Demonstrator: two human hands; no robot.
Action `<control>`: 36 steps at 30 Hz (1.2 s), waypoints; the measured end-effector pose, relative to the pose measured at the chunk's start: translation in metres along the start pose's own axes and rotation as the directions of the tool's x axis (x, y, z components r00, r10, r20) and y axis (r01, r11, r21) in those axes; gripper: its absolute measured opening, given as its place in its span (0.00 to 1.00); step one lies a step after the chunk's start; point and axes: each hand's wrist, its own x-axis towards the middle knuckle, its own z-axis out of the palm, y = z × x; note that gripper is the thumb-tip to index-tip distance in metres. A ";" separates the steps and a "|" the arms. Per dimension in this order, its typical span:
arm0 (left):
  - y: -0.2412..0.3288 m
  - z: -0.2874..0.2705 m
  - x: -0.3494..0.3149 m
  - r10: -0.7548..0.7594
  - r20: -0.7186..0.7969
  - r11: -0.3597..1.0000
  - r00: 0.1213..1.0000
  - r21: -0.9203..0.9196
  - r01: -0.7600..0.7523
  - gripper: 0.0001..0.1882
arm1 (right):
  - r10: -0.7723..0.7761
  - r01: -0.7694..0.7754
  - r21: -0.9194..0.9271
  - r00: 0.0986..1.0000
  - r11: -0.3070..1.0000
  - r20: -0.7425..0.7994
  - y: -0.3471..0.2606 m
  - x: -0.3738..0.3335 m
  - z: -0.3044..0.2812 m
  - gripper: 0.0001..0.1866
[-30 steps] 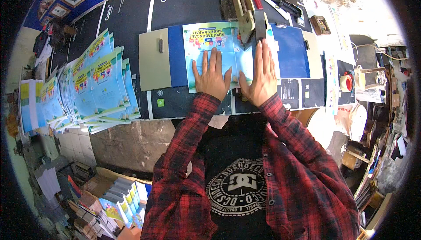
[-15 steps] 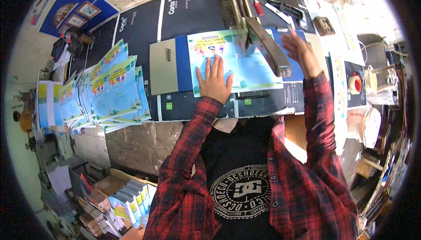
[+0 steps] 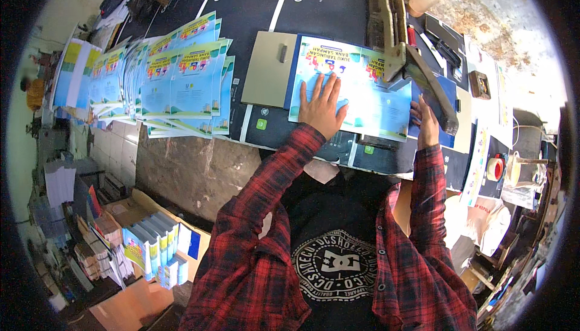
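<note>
My left hand (image 3: 323, 105) lies flat, fingers spread, on a light-blue printed booklet sheet (image 3: 371, 110) with colourful lettering. Beneath the sheet is a dark blue board (image 3: 291, 83), with a grey panel (image 3: 264, 68) at its left. A heavy metal stapler (image 3: 393, 35) stands over the sheet's right half, its long lever (image 3: 435, 89) slanting toward me. Beside the sheet's right edge, just left of the lever's end, my right hand (image 3: 426, 122) is open with slightly bent fingers. Whether its fingertips touch the sheet I cannot tell.
Overlapping stacks of similar printed sheets (image 3: 181, 83) lie on the table's left. A cardboard box (image 3: 192, 252) of booklets stands low at the left. At the right are a tape roll (image 3: 495, 168), a small wooden box (image 3: 480, 84) and a red-handled tool (image 3: 411, 35).
My right hand has come down from beyond the lever to the sheet's right edge. My left hand stays flat on the sheet. The whole view has shifted, with the table now further right.
</note>
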 end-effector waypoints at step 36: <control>-0.034 -0.021 -0.010 -0.036 0.079 0.993 0.996 0.117 0.026 0.36 | -0.621 0.622 -0.750 0.685 0.226 0.381 -0.106 -0.094 0.085 0.44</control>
